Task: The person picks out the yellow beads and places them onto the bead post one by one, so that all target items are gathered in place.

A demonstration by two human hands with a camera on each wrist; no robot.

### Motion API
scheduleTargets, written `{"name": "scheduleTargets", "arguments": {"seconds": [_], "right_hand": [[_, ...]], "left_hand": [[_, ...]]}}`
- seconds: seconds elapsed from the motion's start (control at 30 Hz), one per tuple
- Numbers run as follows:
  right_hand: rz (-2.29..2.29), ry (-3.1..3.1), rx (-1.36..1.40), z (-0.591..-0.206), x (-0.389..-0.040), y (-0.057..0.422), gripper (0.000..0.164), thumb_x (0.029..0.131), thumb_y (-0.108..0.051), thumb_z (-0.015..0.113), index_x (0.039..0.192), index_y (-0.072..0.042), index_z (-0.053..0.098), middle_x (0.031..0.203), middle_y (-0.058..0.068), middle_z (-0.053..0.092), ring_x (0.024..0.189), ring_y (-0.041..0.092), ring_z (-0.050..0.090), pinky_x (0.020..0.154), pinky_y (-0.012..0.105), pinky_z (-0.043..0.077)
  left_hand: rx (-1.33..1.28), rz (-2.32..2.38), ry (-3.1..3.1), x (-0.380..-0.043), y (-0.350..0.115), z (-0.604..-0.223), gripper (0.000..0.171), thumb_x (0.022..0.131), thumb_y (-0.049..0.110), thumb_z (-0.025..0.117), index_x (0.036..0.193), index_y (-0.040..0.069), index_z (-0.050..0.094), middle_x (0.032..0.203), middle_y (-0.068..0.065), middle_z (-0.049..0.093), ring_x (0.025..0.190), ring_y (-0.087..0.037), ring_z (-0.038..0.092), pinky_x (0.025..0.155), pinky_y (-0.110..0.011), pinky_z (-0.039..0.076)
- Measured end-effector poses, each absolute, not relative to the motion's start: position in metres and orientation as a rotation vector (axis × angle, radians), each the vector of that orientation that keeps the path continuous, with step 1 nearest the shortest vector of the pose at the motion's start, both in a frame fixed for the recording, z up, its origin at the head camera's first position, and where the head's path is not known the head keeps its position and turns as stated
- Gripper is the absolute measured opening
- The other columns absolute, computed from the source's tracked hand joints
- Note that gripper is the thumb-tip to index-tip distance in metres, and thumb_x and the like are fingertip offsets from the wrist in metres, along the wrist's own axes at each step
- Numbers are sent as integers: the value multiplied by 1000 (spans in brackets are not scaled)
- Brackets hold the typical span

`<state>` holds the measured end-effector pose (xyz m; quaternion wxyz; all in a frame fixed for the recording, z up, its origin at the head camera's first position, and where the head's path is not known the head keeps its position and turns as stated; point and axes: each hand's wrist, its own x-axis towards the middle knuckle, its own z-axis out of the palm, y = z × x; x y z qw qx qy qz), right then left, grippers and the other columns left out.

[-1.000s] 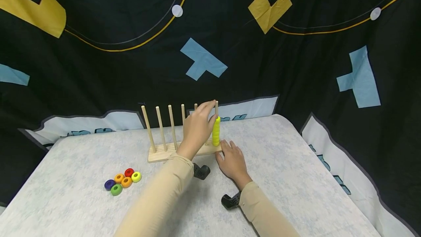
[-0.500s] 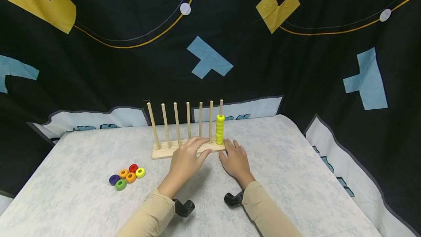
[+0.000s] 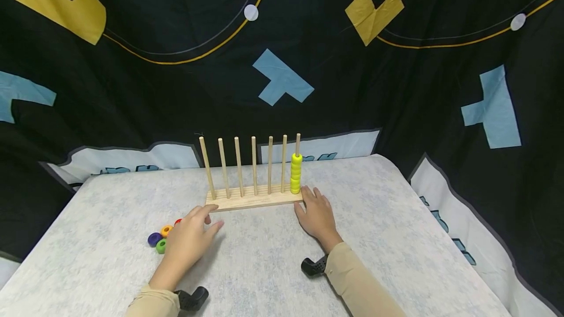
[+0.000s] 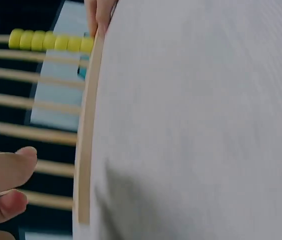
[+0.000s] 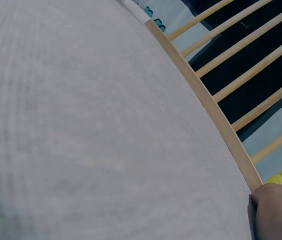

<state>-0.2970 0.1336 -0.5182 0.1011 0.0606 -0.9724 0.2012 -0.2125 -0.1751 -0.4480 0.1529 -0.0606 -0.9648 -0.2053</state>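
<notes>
A wooden peg rack [image 3: 255,201] stands upright on the table, with several thin pegs along its base. Yellow rings [image 3: 295,174] are stacked on the rightmost peg; the other pegs are bare. My right hand [image 3: 318,215] rests at the base's right end, its fingertips touching it. Over the table at left, my left hand [image 3: 187,238] holds nothing, thumb and fingers apart, near the loose rings. Among these a purple ring [image 3: 154,239], a green ring [image 3: 161,245], an orange ring [image 3: 166,230] and part of a red ring [image 3: 178,221] show; the hand hides the others.
A pale, mottled cloth covers the table [image 3: 379,238]. Behind it hangs a black curtain [image 3: 198,97] with yellow and blue patches. Each wrist carries a black camera mount, such as the right mount [image 3: 314,267].
My left hand has left the yellow stack, moving left and toward me to the loose rings, and now covers some of them. My right hand has stayed at the rack's end.
</notes>
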Motion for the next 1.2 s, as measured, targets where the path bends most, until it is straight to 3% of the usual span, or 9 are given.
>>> {"name": "scheduleTargets", "arguments": {"seconds": [0.3, 0.63, 0.8, 1.03, 1.2], "right_hand": [[600, -2869, 180, -520, -298, 133, 62, 103, -45, 42, 154, -11, 37, 159, 6, 39, 150, 34, 30, 121, 52, 24], [613, -2874, 175, -517, -297, 133, 61, 103, -45, 42, 154, -12, 36, 159, 6, 39, 150, 34, 29, 122, 51, 23], [603, -2868, 185, -517, -296, 133, 61, 103, -44, 43, 153, -10, 37, 158, 7, 40, 149, 35, 30, 121, 52, 24], [598, -2864, 181, -517, -296, 133, 62, 103, -45, 43, 153, -10, 38, 158, 7, 40, 149, 34, 30, 122, 51, 24], [593, -2863, 187, -517, -297, 133, 62, 102, -45, 43, 153, -9, 38, 158, 7, 40, 149, 34, 30, 121, 52, 24]], "left_hand": [[-61, -475, -2836, -199, -217, -453, 41, 81, 32, 80, 112, 8, 69, 93, -9, 68, 67, -22, 62, 48, -39, 45], [-39, -479, -2947, -195, -218, -459, 40, 82, 26, 78, 115, 6, 69, 114, -17, 68, 92, -41, 68, 60, -54, 52], [-39, -458, -2937, -197, -214, -461, 44, 82, 25, 79, 119, 5, 66, 116, -20, 67, 84, -40, 68, 55, -51, 51], [-21, -436, -2949, -203, -212, -463, 51, 84, 26, 77, 126, 0, 62, 113, -22, 66, 88, -42, 68, 58, -53, 52], [-46, -462, -2948, -207, -208, -464, 45, 84, 25, 75, 122, 3, 64, 108, -19, 67, 81, -39, 68, 53, -49, 50]]}}
